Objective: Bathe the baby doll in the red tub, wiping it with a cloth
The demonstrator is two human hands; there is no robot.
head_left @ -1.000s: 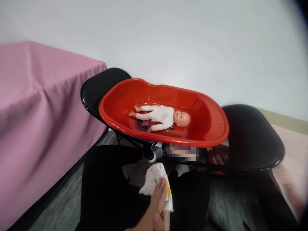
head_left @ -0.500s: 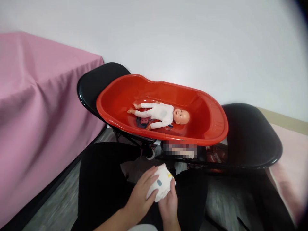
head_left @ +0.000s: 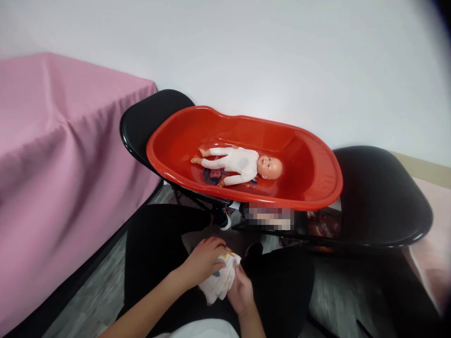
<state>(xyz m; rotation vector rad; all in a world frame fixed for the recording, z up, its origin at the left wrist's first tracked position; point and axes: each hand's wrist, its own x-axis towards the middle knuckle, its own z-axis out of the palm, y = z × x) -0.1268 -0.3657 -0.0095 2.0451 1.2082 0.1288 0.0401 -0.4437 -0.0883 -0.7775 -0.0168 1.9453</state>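
Low in the view, over my lap, both hands hold a folded white cloth (head_left: pixel 221 281) with yellow and grey-blue prints. Its layers hang in pleats toward the bottom. My left hand (head_left: pixel 207 257) grips the upper left part, fingers bent over the top. My right hand (head_left: pixel 242 287) pinches the right edge, its thumb near the top corner. Beyond them, a baby doll (head_left: pixel 241 164) in a white suit lies on its back inside a red baby bathtub (head_left: pixel 317 199), head to the right, feet to the left.
The bathtub rests across two black chairs, a left one (head_left: pixel 139 129) and a right one (head_left: pixel 382 197). A pink-draped table (head_left: pixel 31 188) stands at the left. Behind is a white wall (head_left: pixel 264 56). My black-trousered legs (head_left: pixel 155 267) flank the hands.
The cloth has turned from its flat printed face to show its layered, pleated edge. My left hand has moved slightly up and left over it. The whole view has shifted a little.
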